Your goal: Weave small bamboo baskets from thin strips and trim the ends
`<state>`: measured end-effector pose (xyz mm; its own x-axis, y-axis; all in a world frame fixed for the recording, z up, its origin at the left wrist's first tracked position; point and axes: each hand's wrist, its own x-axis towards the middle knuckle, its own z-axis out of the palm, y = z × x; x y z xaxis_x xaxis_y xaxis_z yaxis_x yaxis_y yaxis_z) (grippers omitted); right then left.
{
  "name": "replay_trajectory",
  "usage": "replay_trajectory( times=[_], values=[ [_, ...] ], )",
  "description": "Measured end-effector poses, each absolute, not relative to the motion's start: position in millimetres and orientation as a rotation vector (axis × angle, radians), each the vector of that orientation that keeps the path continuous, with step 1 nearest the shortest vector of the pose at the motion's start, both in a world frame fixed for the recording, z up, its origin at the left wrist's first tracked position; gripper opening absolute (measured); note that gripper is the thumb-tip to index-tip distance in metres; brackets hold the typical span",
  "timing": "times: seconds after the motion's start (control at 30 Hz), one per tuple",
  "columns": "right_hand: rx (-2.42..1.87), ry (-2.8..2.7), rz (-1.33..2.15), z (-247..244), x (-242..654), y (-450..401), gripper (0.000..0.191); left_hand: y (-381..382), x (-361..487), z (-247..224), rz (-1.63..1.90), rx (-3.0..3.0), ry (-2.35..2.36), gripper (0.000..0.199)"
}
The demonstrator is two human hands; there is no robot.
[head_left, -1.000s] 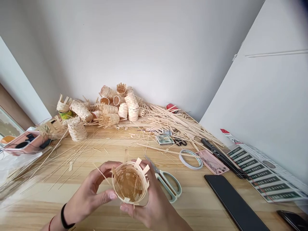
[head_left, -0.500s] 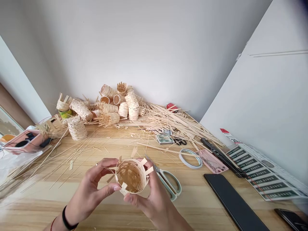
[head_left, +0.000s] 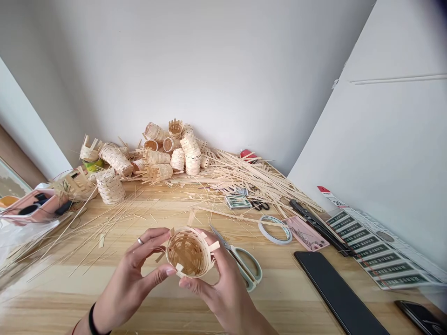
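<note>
A small round woven basket (head_left: 188,253) of pale wood strips is held between both hands, its open mouth tipped toward me. Several strip ends stick out around its rim. My left hand (head_left: 139,265) grips its left side, thumb at the near rim and fingers behind. On the right side, my right hand (head_left: 223,284) has its thumb on the near rim and its fingers curled round the outer wall, partly hidden. Scissors (head_left: 246,265) with pale green and white handles lie on the table just right of the right hand.
Several finished and part-woven baskets (head_left: 157,158) are heaped against the wall beside loose wood strips (head_left: 251,174). To the right lie a tape roll (head_left: 275,241), a pink tray (head_left: 307,232), a black utility knife (head_left: 319,225), a phone (head_left: 335,291) and blade packaging (head_left: 377,253). A pink basket (head_left: 38,204) stands left.
The camera view has shifted slightly. The basket has turned a little in my hands, with the strip ends at its right rim now lying differently. Both hands still hold it.
</note>
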<state>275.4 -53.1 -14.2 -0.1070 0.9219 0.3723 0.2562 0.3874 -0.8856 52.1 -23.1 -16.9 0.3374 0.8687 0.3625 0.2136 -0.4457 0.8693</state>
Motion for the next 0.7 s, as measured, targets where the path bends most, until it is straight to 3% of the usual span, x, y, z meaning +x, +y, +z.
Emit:
replay_trajectory(
  times=[0.7],
  values=[
    [-1.115, -1.655, 0.924, -13.6, 273.2, -50.2, 0.074, -27.7, 56.1, -14.7, 0.974, 1.973, 0.985, 0.061]
  ],
)
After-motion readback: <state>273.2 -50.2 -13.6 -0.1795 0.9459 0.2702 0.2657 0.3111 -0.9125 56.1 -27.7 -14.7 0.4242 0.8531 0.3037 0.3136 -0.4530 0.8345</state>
